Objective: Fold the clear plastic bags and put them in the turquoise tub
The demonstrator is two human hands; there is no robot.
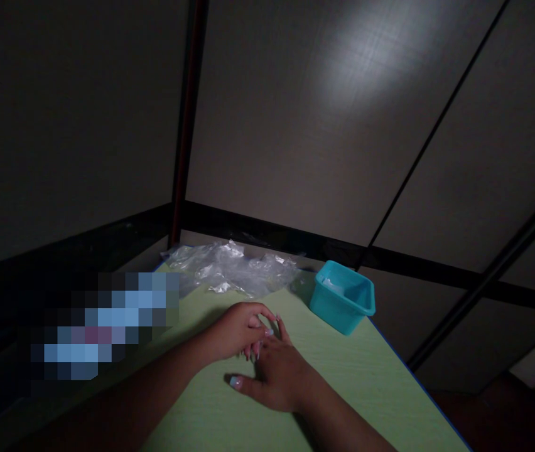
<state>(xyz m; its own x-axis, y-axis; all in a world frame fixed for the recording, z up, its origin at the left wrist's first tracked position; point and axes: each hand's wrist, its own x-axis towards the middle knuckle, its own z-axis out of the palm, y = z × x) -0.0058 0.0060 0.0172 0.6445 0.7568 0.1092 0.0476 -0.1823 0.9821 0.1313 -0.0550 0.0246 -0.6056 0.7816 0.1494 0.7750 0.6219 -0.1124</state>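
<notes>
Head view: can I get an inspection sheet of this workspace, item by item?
Surface: green table with a blue edge, dimly lit.
Job's things: crumpled clear plastic at the far end; teal bin near the right edge, contents unclear.
Clutter: a blurred patch on the left, cannot tell what it is.
Hands: right hand flat on the table; left hand curled, fingertips on the right hand's fingers; nothing seen held.
Cables: nothing seen.
Surroundings: pale wall panels with dark frames, a dark pole in the corner.
</notes>
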